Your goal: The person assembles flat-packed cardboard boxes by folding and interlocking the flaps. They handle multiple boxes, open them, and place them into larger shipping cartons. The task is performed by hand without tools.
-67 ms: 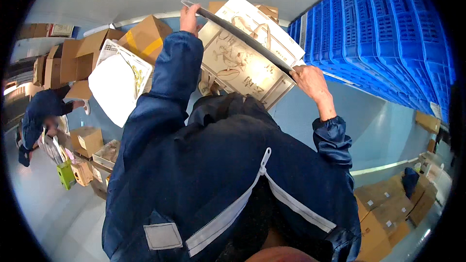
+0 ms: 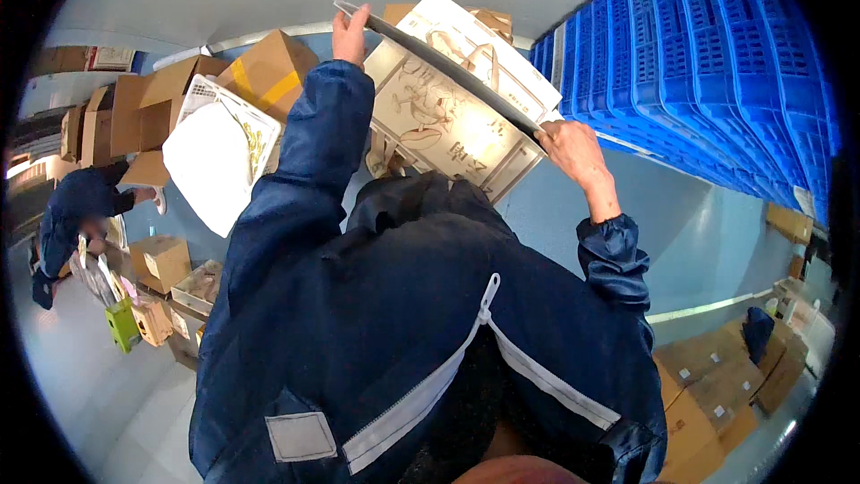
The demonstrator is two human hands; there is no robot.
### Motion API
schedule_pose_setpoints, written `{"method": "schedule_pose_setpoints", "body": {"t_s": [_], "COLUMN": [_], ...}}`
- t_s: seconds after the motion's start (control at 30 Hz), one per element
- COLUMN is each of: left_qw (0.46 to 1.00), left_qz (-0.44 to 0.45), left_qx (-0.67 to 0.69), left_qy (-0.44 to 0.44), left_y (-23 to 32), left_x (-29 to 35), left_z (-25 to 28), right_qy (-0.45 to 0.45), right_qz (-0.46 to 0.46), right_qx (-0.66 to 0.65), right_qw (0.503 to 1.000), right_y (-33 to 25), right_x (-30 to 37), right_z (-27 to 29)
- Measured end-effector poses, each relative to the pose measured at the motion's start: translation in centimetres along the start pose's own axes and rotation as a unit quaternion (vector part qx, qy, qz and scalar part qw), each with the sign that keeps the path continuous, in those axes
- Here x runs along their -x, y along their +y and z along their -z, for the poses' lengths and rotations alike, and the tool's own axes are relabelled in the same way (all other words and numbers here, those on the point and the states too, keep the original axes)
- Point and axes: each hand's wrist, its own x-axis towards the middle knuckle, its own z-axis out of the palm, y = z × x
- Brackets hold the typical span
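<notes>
Between my two hands a thin flat board with a dark edge slants down from upper left to right, seen almost edge-on. My left hand is closed on its upper left end, beside a pale, thin corner that sticks out. At the lower right end, the fingers of my right hand are wrapped round the edge. On the near side of the board shows a cream box with brown line drawings. A white printed box shows on its far side. Whether the board touches the boxes, I cannot tell.
Tall stacks of blue plastic crates rise at the right. To the left are an open cardboard box, a taped carton and a white crate partly under a white sheet. A person bends at far left. Cartons stand lower right.
</notes>
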Motion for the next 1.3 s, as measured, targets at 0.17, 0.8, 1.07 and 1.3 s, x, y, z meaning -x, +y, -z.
{"method": "schedule_pose_setpoints", "body": {"t_s": [0.17,0.8,1.07,1.3], "left_qw": [0.994,0.895,0.824,0.846], "left_qz": [-0.103,-0.247,-0.139,-0.204], "left_qx": [-0.041,-0.258,-0.368,-0.337], "left_qy": [0.020,-0.267,-0.407,-0.359], "left_y": [-2.2,1.0,0.5,-2.1], "left_x": [-2.6,-2.5,9.6,11.1], "left_z": [0.9,4.6,12.6,14.3], "right_qy": [0.060,0.009,0.038,0.082], "right_qz": [-0.027,-0.262,-0.313,-0.041], "right_qx": [-0.105,-0.254,-0.349,-0.008], "right_qw": [0.992,0.931,0.883,0.996], "right_y": [0.5,8.0,14.3,3.1], "right_x": [-0.3,2.6,4.0,1.7], "right_z": [0.3,1.4,-1.1,5.4]}}
